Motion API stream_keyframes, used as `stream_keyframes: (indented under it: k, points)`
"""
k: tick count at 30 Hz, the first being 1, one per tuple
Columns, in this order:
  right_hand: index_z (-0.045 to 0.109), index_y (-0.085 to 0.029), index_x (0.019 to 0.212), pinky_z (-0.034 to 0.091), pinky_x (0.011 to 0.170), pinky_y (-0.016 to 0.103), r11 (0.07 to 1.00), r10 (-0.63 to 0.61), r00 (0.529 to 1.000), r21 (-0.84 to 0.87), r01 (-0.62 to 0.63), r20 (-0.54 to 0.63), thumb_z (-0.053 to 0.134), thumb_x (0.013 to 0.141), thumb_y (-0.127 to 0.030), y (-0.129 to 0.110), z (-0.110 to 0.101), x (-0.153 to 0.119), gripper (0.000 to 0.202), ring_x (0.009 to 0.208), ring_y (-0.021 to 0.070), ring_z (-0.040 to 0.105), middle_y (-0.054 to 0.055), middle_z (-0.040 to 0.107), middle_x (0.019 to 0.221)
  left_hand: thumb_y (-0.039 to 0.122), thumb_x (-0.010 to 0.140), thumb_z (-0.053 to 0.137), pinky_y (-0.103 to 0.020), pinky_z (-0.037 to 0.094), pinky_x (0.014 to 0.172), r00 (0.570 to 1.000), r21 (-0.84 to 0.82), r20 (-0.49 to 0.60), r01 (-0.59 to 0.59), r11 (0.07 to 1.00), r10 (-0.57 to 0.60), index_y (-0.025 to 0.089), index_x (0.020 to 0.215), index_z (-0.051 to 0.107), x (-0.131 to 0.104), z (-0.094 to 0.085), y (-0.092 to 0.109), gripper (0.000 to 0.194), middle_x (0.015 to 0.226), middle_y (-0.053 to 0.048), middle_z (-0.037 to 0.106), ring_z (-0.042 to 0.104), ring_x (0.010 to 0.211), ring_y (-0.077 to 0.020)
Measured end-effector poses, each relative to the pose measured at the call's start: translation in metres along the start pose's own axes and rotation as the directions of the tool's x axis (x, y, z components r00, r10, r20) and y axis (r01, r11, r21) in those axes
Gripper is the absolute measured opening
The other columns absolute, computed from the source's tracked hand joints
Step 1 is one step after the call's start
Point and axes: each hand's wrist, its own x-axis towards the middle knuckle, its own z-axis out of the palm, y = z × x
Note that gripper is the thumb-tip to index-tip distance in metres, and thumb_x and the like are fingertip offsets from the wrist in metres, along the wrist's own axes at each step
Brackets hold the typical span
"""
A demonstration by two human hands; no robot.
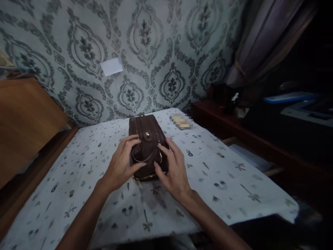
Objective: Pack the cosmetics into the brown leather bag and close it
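A dark brown leather handbag (148, 149) with gold zips, a round metal fitting on top and a loop handle lies on the cloth-covered table, its narrow end towards me. My left hand (122, 161) curves round its near left side, fingertips at the upper zip and thumb by the handle loop. On the opposite side, my right hand (174, 165) has its fingers bent over the edge at the right zip, with the thumb lower on the near end. Both hands grip the bag between them. The bag's underside is hidden.
The white patterned tablecloth (213, 187) covers the table up to the wallpapered wall. A blurred-out flat item (181, 121) lies behind and right of the bag. Wooden furniture (28, 125) stands at left; a dark red shelf (218, 113) and an open drawer (251, 158) are at right.
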Motion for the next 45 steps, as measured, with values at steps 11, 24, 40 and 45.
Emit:
stream_keyframes:
  k: [11,24,40,45]
  points:
    - [0.057,-0.026,0.125,0.04,0.111,0.055,0.978,0.074,0.996,0.2,-0.063,-0.05,0.051,0.096,-0.032,-0.007,0.003,0.043,0.03,0.135,0.0297,0.047,0.013,0.052,0.142,0.016,0.091,0.055,-0.042,0.049,0.098,0.97,-0.035,-0.24,0.039,0.999,-0.046,0.021,0.109,0.066,0.014,0.017,-0.012,0.022,0.116,-0.009,0.064,0.059,0.112,-0.0233]
    - [0.046,-0.023,0.138,0.035,0.115,0.056,0.987,0.141,0.99,0.075,-0.143,0.031,0.061,0.089,-0.049,0.009,0.021,0.026,0.058,0.145,0.032,0.034,0.016,0.036,0.154,0.021,0.091,0.06,-0.035,0.049,0.091,0.932,-0.333,-0.292,0.111,0.937,-0.214,0.02,0.09,0.074,0.019,0.021,-0.008,0.014,0.1,-0.006,0.069,0.065,0.099,-0.0204]
    - [0.044,-0.023,0.14,0.039,0.112,0.055,0.994,0.095,0.995,0.059,-0.095,0.014,0.059,0.091,-0.045,0.009,0.02,0.027,0.056,0.141,0.0329,0.039,0.017,0.038,0.152,0.011,0.09,0.061,-0.046,0.044,0.102,0.916,0.037,-0.382,-0.117,0.992,0.122,0.023,0.108,0.071,0.0,0.027,-0.012,0.023,0.106,-0.006,0.074,0.064,0.115,-0.0242]
    - [0.046,-0.021,0.139,0.039,0.112,0.055,0.995,0.087,0.996,0.045,-0.087,0.005,0.058,0.092,-0.045,0.008,0.02,0.027,0.054,0.14,0.0327,0.039,0.017,0.039,0.151,0.007,0.089,0.061,-0.05,0.041,0.103,0.904,0.141,-0.373,-0.17,0.975,0.212,0.022,0.114,0.068,-0.009,0.029,-0.01,0.029,0.106,-0.007,0.074,0.063,0.119,-0.026]
